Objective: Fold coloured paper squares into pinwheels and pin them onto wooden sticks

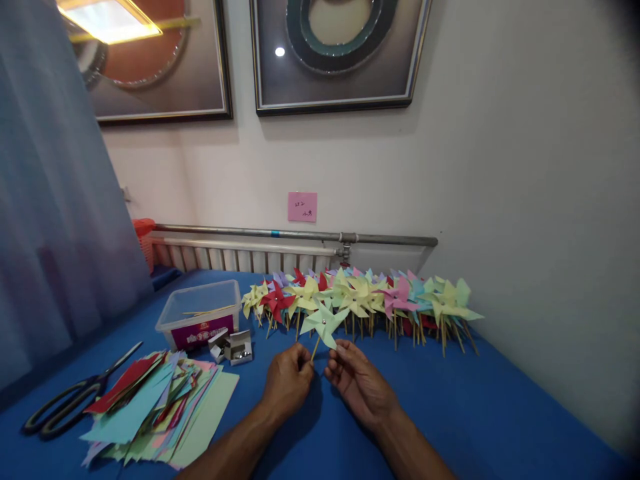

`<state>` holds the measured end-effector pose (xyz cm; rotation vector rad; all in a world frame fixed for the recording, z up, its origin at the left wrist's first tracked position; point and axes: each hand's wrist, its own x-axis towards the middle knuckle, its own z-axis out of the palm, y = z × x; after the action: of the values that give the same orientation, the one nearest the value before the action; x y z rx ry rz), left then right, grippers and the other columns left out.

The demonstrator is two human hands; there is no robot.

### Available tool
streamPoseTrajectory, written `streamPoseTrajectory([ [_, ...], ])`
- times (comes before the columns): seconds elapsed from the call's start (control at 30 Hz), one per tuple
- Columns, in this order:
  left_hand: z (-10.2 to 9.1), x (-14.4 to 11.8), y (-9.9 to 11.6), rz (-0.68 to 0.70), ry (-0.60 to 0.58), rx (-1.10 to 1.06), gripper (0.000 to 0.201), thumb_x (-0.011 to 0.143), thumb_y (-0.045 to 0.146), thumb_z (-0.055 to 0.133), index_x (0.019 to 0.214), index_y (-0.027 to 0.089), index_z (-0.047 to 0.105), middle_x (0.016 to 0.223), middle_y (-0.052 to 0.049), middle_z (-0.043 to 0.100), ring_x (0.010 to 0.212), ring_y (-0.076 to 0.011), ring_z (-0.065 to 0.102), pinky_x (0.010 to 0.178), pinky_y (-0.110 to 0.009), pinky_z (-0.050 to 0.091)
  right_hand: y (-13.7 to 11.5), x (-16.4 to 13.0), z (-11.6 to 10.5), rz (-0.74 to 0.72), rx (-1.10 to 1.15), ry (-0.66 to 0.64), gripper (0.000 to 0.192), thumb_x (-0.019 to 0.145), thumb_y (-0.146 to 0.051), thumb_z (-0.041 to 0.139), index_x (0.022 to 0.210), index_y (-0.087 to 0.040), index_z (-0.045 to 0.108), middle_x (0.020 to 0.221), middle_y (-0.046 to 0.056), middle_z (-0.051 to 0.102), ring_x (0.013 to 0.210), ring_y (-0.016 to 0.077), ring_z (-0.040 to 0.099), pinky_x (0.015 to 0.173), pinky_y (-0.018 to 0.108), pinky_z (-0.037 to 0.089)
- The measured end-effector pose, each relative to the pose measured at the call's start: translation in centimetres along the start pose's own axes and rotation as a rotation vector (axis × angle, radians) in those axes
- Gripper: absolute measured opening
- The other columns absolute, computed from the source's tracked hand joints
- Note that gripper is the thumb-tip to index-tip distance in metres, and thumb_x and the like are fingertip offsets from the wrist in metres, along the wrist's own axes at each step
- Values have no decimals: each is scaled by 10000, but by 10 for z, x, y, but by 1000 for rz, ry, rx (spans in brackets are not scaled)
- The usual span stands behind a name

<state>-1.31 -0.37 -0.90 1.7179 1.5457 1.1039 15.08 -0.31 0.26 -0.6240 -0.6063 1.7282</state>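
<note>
My left hand (290,377) is closed around the thin wooden stick of a pale green paper pinwheel (324,323), held upright with a slight tilt above the blue table. A shiny pin sits at the pinwheel's centre. The fingertips of my right hand (361,383) pinch the tip of its lower blade, the other fingers curling loosely. Right behind it stands a dense cluster of finished pinwheels (354,297) in yellow, red, pink, blue and green. A pile of coloured paper sheets (165,407) lies to the left of my left forearm.
Large black-handled scissors (80,397) rest left of the paper. Behind the pile are a clear plastic tub (200,313) with some sticks and small open boxes (237,348) of metal pins. A blue cloth (480,420) covers the table; a curtain (60,187) hangs left.
</note>
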Motion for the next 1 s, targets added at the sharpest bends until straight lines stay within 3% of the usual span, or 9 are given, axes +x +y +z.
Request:
streamPoseTrajectory([
  [0.53, 0, 0, 1, 13, 17, -4, 93, 797, 190, 549, 704, 198, 543, 595, 44, 541, 577, -124, 468, 579, -252, 288, -1, -1, 1, 66, 14, 12, 379, 597, -269, 960, 759, -208, 623, 635, -76, 620, 569, 85, 571, 646, 267, 549],
  [1.0, -1, 0, 2, -20, 15, 11, 89, 806, 175, 545, 722, 196, 567, 598, 44, 557, 574, -128, 488, 577, -253, 304, 1, 1, 1, -33, -26, 21, 392, 603, -321, 957, 837, -215, 661, 796, -25, 732, 643, 110, 657, 686, 270, 574],
])
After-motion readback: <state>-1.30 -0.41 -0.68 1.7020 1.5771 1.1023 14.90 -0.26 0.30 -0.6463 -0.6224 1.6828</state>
